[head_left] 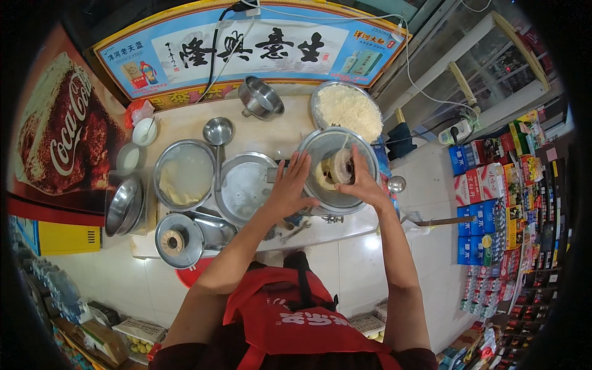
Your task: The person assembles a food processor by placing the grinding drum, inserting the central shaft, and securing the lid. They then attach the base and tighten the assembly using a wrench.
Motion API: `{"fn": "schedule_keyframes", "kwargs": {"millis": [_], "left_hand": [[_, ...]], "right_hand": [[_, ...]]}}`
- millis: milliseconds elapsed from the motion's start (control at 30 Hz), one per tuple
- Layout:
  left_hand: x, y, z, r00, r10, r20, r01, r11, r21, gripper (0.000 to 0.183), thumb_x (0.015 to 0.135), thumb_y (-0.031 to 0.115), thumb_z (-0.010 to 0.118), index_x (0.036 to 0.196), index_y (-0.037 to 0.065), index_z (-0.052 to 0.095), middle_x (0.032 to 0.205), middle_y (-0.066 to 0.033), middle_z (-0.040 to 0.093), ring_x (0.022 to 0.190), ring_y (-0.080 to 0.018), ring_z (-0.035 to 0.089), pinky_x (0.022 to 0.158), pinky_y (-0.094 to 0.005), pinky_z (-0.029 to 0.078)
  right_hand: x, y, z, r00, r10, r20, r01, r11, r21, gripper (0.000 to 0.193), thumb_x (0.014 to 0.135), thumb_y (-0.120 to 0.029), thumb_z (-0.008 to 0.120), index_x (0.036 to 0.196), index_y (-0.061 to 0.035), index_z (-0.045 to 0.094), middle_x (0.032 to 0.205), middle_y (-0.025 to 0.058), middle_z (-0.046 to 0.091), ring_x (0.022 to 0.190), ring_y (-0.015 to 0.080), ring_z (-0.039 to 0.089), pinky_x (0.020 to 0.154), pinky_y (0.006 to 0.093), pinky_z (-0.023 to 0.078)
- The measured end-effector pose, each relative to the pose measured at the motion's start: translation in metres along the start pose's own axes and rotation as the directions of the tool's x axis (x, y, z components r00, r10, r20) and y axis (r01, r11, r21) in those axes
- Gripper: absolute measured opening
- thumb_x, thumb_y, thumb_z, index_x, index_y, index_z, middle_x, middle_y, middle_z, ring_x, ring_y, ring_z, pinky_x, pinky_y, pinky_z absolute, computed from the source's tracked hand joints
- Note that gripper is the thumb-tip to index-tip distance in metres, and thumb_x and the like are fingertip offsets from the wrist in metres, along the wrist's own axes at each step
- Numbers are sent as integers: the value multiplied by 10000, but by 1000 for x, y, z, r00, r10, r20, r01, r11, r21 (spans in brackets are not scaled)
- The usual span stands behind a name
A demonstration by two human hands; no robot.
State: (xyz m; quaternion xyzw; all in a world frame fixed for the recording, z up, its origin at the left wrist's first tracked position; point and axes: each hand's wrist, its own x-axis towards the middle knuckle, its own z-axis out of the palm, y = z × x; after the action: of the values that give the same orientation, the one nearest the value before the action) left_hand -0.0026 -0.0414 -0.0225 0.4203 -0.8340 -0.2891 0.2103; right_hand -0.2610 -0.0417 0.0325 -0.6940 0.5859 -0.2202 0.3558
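Note:
My right hand (pixel 365 182) grips a thick, pale, round grinding stone (pixel 338 165) with a dark centre hole, thumb on the near side and fingers over the far right side. The stone is tilted inside a wide round metal basin (pixel 316 148), above a yellowish part at its middle. My left hand (pixel 287 188), fingers spread, is at the basin's left rim and holds nothing; whether its fingertips touch the rim I cannot tell. A second round stone (pixel 172 242) sits in a metal lid-like hopper at the table's front left.
On the table (pixel 185 117) are a pan of whitish liquid (pixel 246 179), a bowl with a pale cloth in liquid (pixel 184 174), a ladle (pixel 218 131), a metal funnel (pixel 261 98) and a basin of pale crumbly material (pixel 348 111). Stacked metal bowls (pixel 125 205) stand left; stacked boxes (pixel 481 185), right.

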Motion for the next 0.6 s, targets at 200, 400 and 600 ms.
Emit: {"fn": "schedule_keyframes", "kwargs": {"millis": [200, 400, 600], "left_hand": [[1, 0, -4, 1000, -1, 28, 1, 1000, 6, 1227, 737, 555, 772, 1596, 28, 72, 1672, -153, 108, 1556, -301, 34, 1236, -519, 14], [0, 2, -6, 1000, 7, 11, -7, 1000, 21, 1217, 720, 515, 791, 1588, 10, 103, 1668, -153, 127, 1556, -295, 50, 1238, -526, 29], [8, 20, -17, 997, 18, 79, -29, 989, 143, 1102, 730, 611, 747, 1570, 78, 272, 1648, -210, 167, 1550, -335, 69, 1217, -577, -26]], "right_hand": [[15, 5, 19, 992, -122, 29, 125, 973, -196, 1261, 664, -169, 870, 1592, -48, 24, 1521, 300, 282, 1431, 462, 258, 1195, 463, 242], [3, 25, 23, 996, -83, -30, 65, 919, -389, 855, 772, -78, 770, 1502, 14, 335, 1514, 304, 342, 1390, 454, 359, 1165, 438, 323], [-17, 30, 33, 993, -56, 104, 111, 736, -667, 459, 920, -42, 514, 1363, 74, 518, 1436, 300, 484, 1335, 400, 482, 1121, 404, 404]]}}
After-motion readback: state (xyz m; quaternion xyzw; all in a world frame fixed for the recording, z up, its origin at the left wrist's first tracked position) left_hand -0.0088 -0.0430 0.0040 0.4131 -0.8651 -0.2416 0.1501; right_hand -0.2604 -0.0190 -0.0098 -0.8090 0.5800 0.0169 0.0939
